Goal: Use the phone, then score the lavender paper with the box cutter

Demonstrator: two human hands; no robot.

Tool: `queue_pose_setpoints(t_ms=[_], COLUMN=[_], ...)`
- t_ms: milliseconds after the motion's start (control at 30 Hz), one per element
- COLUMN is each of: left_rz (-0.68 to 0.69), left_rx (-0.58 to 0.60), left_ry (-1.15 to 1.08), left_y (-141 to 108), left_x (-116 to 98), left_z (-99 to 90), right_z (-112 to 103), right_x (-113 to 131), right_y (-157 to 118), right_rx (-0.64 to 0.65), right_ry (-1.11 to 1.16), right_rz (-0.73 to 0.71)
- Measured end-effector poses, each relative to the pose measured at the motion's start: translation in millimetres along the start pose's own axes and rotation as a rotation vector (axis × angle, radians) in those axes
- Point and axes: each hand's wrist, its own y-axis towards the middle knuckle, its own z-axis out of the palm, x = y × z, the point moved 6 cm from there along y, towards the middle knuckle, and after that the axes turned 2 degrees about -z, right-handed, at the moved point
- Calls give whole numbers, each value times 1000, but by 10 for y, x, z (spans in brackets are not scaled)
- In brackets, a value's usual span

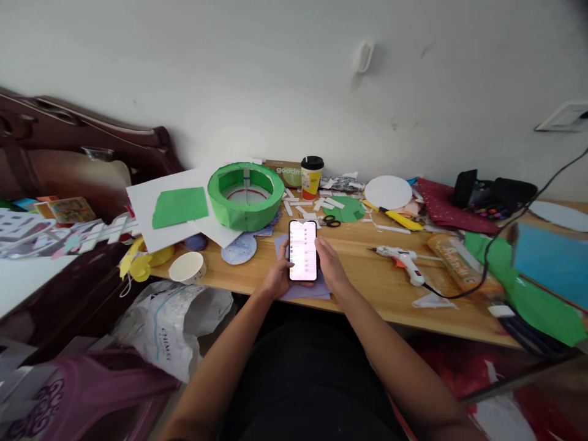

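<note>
Currently both hands grip a phone point(303, 250) above the counter point(367, 288) edge: left hand point(277, 277), right hand point(329, 266). Screen lit. Green ring point(246, 196) and glue gun point(402, 258) lie nearby.

There is one view only, from a camera on the person's head, looking forward and down across the lap to a wooden desk point(367, 275) set against a pale wall point(275, 73). Both forearms run up from the bottom edge to the middle of the frame, where the left hand point(277, 275) and right hand point(331, 267) sit near the desk's front edge, fairly close to the lens. The wide lens bends the edges, and the desk's right end tilts downward.
</note>
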Motion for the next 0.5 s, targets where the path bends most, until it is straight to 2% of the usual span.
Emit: queue_pose_setpoints(t_ms=[67, 133, 233, 300, 367, 500], left_rz=[-4, -5, 27, 42, 39, 3], left_rx=[-4, -10, -49, -69, -48, 2], left_ry=[-17, -35, -39, -29, -26, -34], left_y=[16, 38, 64, 69, 64, 46], left_x=[7, 18, 17, 11, 5, 4], left_z=[-20, -44, -90, -109, -100, -64], right_z=[25, 88, 176, 177, 168, 144], right_x=[-28, -40, 31, 77, 76, -64], right_y=[-84, -176, -281, -300, -294, -290], right_rx=[43, 142, 314, 342, 348, 312], right_ry=[50, 151, 184, 125, 141, 373], right_rz=[29, 53, -15, -70, -62, 120])
